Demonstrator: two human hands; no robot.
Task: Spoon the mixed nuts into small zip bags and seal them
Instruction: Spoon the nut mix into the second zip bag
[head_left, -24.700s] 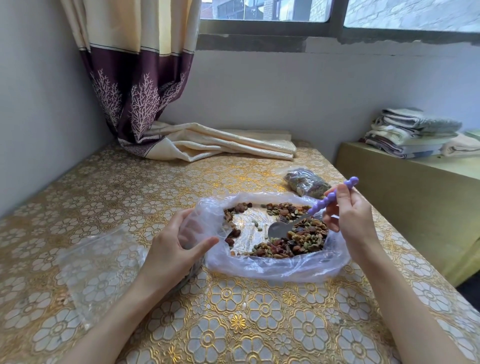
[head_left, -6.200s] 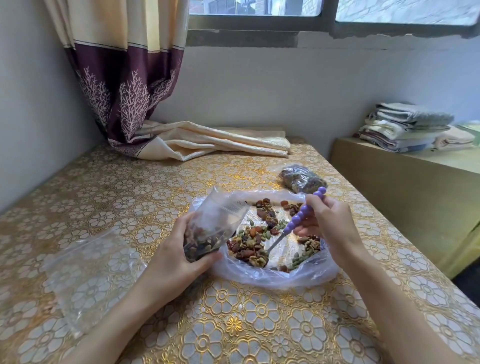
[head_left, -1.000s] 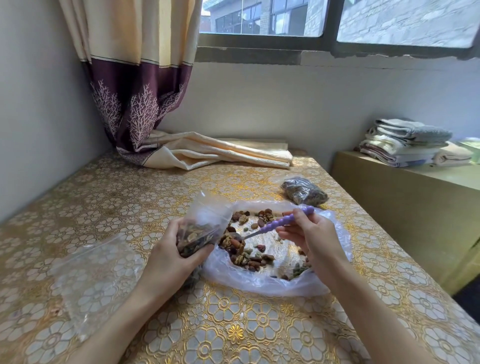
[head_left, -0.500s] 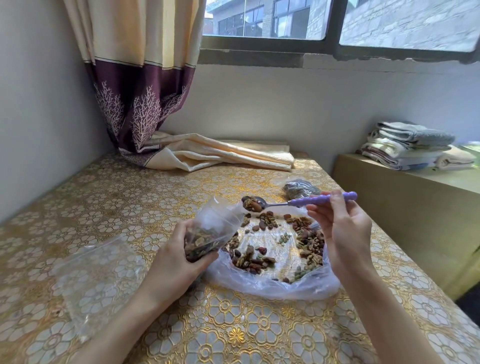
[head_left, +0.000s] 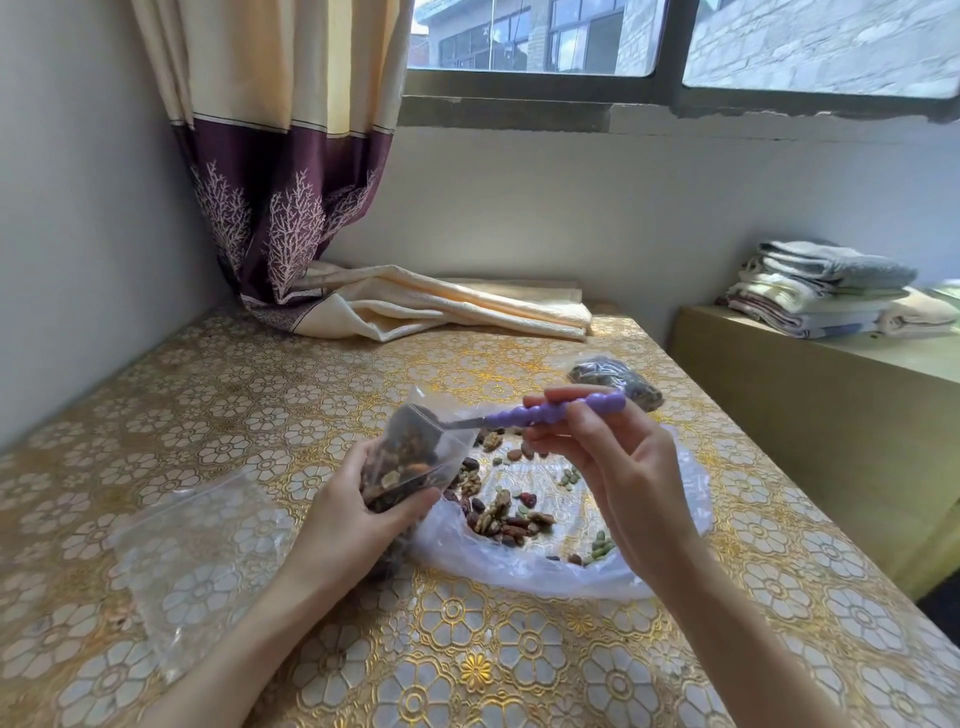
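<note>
Spillage is the main risk here. Beside the loose clear plastic sheet (head_left: 561, 564) spread on the gold floral tablecloth (head_left: 467, 670), the left hand (head_left: 358, 514) grips a small clear zip bag (head_left: 415, 457), already fairly full, just left of the sheet. The right hand (head_left: 597, 457) pinches a purple beaded-handle spoon (head_left: 545, 414), bowl inside the bag's mouth. A tilted bag or hasty tip could scatter mixed nuts (head_left: 498, 512) off the sheet.

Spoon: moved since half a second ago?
Yes. The spoon went left; its bowl, then outside above the small zip bag in the left hand, is now inside the mouth.
</note>
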